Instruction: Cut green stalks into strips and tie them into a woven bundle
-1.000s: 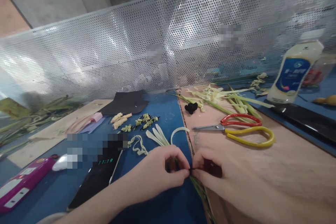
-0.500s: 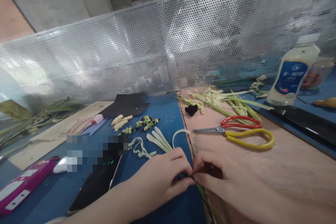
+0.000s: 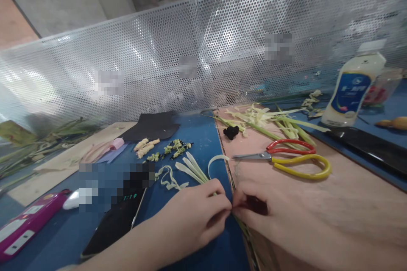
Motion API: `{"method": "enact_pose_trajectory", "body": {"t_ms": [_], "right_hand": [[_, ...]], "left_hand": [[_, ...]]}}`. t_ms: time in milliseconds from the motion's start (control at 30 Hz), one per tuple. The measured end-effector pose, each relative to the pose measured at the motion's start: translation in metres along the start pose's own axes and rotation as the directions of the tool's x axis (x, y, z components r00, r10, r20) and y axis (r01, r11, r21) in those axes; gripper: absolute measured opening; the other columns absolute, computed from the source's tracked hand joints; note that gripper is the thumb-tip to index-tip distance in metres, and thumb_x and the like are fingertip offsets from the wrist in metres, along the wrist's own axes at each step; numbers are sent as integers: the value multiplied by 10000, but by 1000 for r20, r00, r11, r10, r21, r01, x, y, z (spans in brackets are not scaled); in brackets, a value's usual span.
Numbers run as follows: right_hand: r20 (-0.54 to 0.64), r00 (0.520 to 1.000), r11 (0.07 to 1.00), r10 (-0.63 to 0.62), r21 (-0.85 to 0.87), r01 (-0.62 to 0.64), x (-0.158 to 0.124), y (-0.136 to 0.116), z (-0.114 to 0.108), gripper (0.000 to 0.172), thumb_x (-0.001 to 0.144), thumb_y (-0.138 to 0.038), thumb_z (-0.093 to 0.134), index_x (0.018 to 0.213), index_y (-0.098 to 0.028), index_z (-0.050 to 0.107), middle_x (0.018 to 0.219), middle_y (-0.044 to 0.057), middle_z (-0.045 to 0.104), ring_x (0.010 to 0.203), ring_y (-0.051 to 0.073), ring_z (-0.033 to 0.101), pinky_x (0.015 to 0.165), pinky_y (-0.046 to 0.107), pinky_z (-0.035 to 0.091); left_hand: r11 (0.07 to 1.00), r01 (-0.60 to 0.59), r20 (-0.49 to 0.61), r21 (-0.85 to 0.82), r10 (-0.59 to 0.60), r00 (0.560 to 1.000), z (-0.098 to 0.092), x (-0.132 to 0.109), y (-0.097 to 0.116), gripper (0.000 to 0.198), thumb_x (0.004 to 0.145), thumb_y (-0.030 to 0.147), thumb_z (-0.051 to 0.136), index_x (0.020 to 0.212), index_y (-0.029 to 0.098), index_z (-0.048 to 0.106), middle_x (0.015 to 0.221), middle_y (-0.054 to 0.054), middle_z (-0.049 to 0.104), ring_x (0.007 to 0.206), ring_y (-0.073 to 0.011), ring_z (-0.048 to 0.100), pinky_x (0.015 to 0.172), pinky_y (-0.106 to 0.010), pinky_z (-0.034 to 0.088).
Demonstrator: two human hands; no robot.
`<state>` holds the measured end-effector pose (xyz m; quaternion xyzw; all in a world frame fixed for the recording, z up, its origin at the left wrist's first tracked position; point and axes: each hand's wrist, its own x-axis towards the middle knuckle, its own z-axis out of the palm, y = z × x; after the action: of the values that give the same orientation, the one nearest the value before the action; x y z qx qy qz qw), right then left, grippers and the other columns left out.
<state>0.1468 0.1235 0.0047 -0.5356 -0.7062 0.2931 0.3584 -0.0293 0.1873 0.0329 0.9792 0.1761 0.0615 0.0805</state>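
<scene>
My left hand [image 3: 203, 207] is closed, thumb and fingers pinched around a bundle of pale green leaf strips [image 3: 193, 168]. The strips' flat ends fan out beyond the knuckles, and one loose strip curls up to the right. Fingertip to fingertip with it, my right hand [image 3: 257, 207] pinches the same bundle; its thumb and index finger form a loop. Thin green stalks come out below the fingertips toward me. The exact spot where the fingers meet is hidden. A curly pale shaving [image 3: 170, 179] lies beside the fanned ends.
Red-and-yellow-handled scissors [image 3: 286, 159] lie on the pinkish board [image 3: 359, 203], near a black clump [image 3: 230, 132] and peeled stalks [image 3: 270, 125]. A drink bottle [image 3: 349, 87] stands far right. At left lie a phone [image 3: 117, 220] and a magenta device [image 3: 32, 224]. A perforated metal screen [image 3: 152, 59] runs behind.
The fingertips have shifted very slightly, with both hands still pinching the leaf strips. The view has moved a touch; the other things lie as before.
</scene>
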Motion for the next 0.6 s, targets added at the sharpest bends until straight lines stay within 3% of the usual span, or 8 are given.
{"method": "enact_pose_trajectory", "body": {"t_ms": [100,367,600], "right_hand": [[-3,1000,998,-8,-67,7,0,2,2,141,744,-84,472,706,-200,542,701,-19,588,700,135,551,610,232,431],[38,999,1000,17,-16,-16,-2,7,-1,194,776,-74,416,771,-205,559,749,-17,615,711,129,572,641,231,453],[-45,999,993,-14,-114,8,0,17,9,118,720,-100,487,703,-195,556,696,-9,598,663,132,545,606,242,436]], "left_hand": [[998,32,-38,-57,-34,999,1,0,0,142,837,164,437,805,184,574,852,-12,556,677,-97,524,631,-186,427],[994,43,-59,-105,-49,997,4,-2,0,143,816,162,454,799,183,594,834,-9,563,683,-100,521,635,-190,414],[990,52,-69,-128,-62,996,5,-1,0,156,813,156,457,796,174,611,819,-12,572,672,-94,524,628,-185,415]]}}
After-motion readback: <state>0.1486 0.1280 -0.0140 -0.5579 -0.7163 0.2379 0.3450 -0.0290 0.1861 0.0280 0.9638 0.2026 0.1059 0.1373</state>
